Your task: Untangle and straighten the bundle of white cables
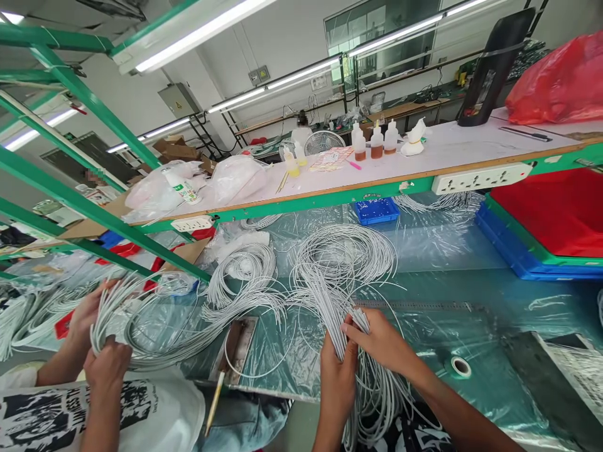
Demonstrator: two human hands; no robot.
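Note:
Both my hands are in the lower middle, over the near edge of the table. My left hand [338,373] is wrapped round a straight bundle of light grey cables [324,304]. Close against it, my right hand [384,339] grips the short end of a cable bundle [360,320], its thumb near the left hand's fingers. Beyond them lies a large loose coil of the same cable [348,251] on the plastic-covered table. More cable loops [377,389] hang down below my hands, over my lap.
On the left, a co-worker's hands [106,361] hold another cable bundle. A brush-like tool with a wooden handle [215,402] lies between us. Right are a tape roll [460,367] and stacked trays [541,232]. A blue tray [377,210] sits below the shelf [330,182], which holds bottles.

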